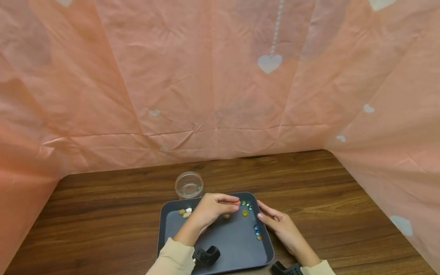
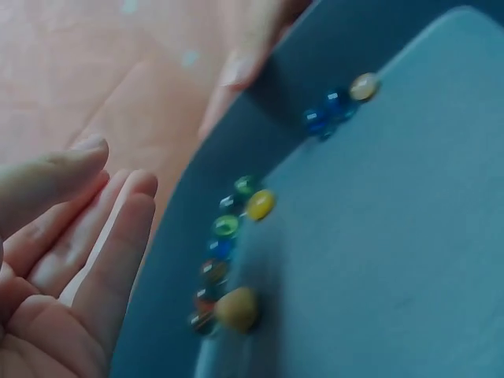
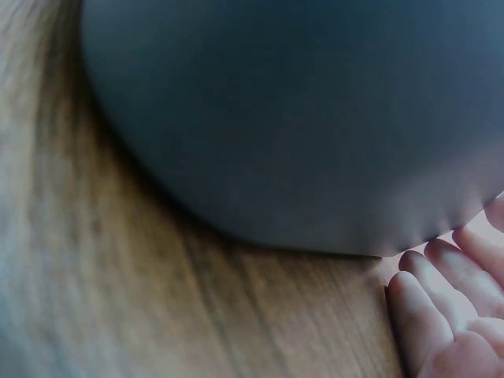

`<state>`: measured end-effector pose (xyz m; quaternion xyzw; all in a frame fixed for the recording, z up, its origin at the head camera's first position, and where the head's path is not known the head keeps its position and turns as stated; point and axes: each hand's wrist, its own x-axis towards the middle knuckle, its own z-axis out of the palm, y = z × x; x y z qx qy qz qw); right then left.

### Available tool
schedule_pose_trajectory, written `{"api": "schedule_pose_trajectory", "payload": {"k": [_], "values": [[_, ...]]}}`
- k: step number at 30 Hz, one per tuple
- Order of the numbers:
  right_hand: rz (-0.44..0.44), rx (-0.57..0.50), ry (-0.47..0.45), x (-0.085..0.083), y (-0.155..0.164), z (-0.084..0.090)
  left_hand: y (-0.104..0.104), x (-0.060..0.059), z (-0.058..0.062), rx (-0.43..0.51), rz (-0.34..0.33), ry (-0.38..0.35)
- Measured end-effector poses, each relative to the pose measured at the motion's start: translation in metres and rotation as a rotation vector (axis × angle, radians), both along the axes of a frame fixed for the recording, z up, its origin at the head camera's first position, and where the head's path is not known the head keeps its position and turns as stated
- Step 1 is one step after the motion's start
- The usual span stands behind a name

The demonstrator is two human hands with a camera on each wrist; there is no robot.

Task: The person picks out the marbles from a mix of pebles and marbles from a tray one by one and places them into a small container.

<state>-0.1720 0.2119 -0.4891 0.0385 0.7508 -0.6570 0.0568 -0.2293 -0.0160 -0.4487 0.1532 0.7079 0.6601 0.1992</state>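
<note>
Pink heart-print sheeting walls in a dark wood surface (image 1: 95, 235); a grey tray (image 1: 230, 250) sits near the front edge, with a clear round container (image 1: 189, 184) just behind its far left corner.

Left hand (image 1: 212, 209) hovers over the far part of the tray, fingers bent toward the thumb near the glass beads (image 1: 246, 203). The wrist view shows its fingers loose and straight with nothing between them, so no pinch is confirmed. Right hand (image 1: 279, 226) lies at the tray's right rim, fingers relaxed and extended, touching or just beside the edge (can't tell which).

Risks, as a judgement: the beads are small, smooth and rounded, so they could slip from a fingertip pinch and roll. Any nudge of the tray by the right hand would likely scatter the row along the rim. The container is small-mouthed and light, so it might tip if knocked.

Look of the things:
- Glass beads are glossy and translucent, in blue, green, yellow and amber. They cluster along the tray's far right wall, with a few more (image 1: 257, 231) down the right side.
- Pale pebbles (image 1: 185, 212), tan and white and matte, sit near the far left corner.
</note>
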Motion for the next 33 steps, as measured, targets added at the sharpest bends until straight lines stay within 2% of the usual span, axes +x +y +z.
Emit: {"api": "schedule_pose_trajectory", "payload": {"k": [3,10,16,24,33], "values": [[0.009,-0.006,0.003,-0.001,0.000,0.000,0.008,0.001,-0.005,-0.008,-0.044,-0.018],[0.015,-0.003,0.014,-0.002,-0.003,-0.002,0.021,0.003,-0.017,-0.024,-0.046,-0.029],[0.000,0.011,0.012,-0.002,-0.004,-0.002,0.027,0.007,-0.025,-0.019,-0.079,-0.064],[-0.001,0.026,0.007,-0.001,-0.002,-0.001,0.034,0.008,-0.027,-0.079,-0.104,-0.046],[-0.003,0.021,0.003,0.000,0.001,0.000,0.042,0.009,-0.024,-0.151,-0.118,0.011]]}}
